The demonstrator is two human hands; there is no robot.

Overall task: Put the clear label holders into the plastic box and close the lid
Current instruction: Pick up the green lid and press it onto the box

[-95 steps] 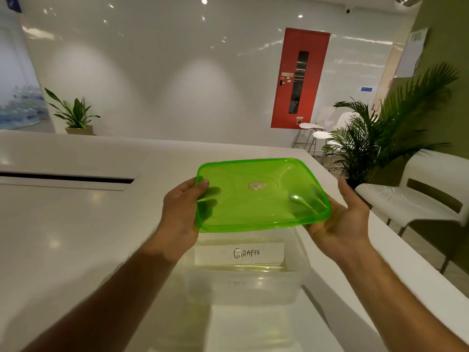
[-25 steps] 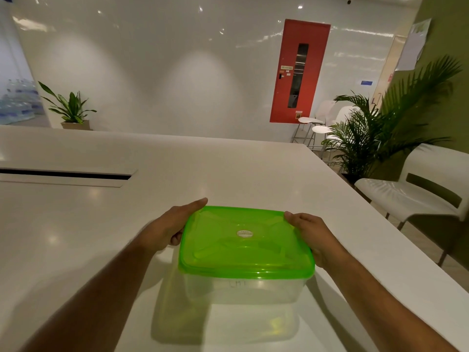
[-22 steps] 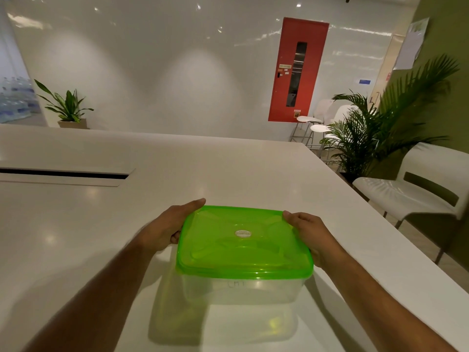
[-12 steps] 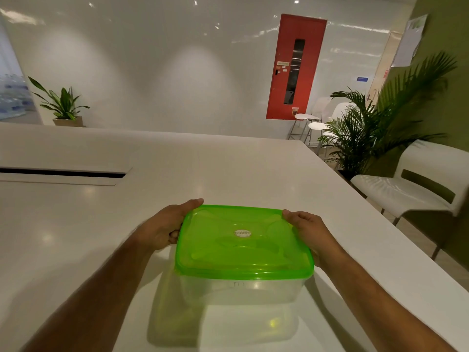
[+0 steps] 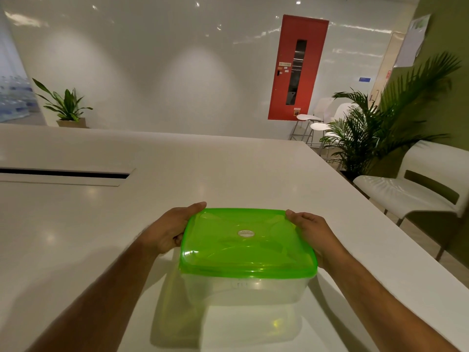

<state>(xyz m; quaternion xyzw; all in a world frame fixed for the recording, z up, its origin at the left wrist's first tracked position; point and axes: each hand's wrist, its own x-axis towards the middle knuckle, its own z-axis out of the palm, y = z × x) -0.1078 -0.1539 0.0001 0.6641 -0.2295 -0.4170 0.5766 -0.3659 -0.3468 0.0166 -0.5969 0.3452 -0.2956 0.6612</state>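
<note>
Item 1. Small potted plant [image 5: 64, 105]: green leaves in a tan pot, far left, behind the far edge of the worktop.

Item 2. Slot [image 5: 63, 173]: long dark opening set into the worktop surface, left side, well apart from the box.

Item 3. Worktop [image 5: 203, 171]: white, glossy, spanning the whole foreground.

Item 4. Left hand [image 5: 168, 228]: fingers curled around the left rim of the lid, thumb lying along its far left corner; closed onto the lid edge.

Item 5. Plastic box [image 5: 247, 290]: clear walls, standing on the worktop at centre, near the person. Faint writing shows through the front wall just under the lid; the label holders inside cannot be made out.

Item 6. Lid [image 5: 247, 246]: translucent green, seated flat on top of the box, covering it fully. A small round white sticker [image 5: 245, 233] sits at its middle.

Item 7. Right hand [image 5: 313, 231]: pressed against the right rim of the lid, fingers wrapped over the edge, thumb at the far right corner; closed onto the lid edge.

Item 8. Red door [image 5: 297, 67]: narrow window strip, in the white back wall.

Item 9. Stools [image 5: 311, 123]: white, below the door.

Item 10. Palm plant [image 5: 375, 128]: large, right of the worktop.

Item 11. White chair [image 5: 416, 184]: far right, beside the palm plant.
</note>
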